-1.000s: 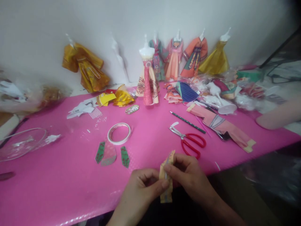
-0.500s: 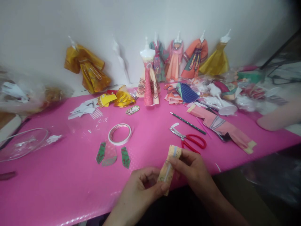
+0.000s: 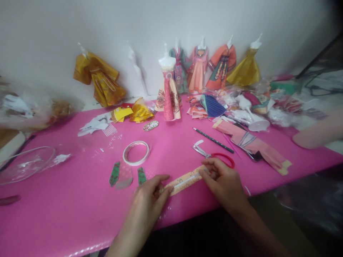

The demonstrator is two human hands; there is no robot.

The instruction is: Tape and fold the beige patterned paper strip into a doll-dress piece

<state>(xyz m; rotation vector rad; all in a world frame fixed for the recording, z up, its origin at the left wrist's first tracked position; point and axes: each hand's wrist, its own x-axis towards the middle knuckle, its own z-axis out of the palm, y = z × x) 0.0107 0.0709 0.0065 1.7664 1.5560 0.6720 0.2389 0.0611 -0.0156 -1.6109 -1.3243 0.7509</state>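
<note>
A long tan patterned paper strip (image 3: 184,181) lies flat on the pink table cover (image 3: 66,210) near its front edge. My left hand (image 3: 150,200) presses its fingertips on the strip's left end. My right hand (image 3: 222,180) pins the strip's right end, just in front of the red-handled scissors (image 3: 214,155). Left of my left hand lie small green and pink paper cut-outs (image 3: 124,175), with a roll of white tape (image 3: 135,152) behind them.
A black pencil (image 3: 213,140) and a flat pink paper robe (image 3: 252,144) lie right of centre. Paper-dressed doll stands (image 3: 168,87) line the wall. A clear plastic dish (image 3: 24,164) sits far left. Another person's arm (image 3: 318,132) rests at the right edge.
The strip was held folded and upright between both hands above the table edge. Now it is spread out flat on the pink cover, with my hands apart at its two ends.
</note>
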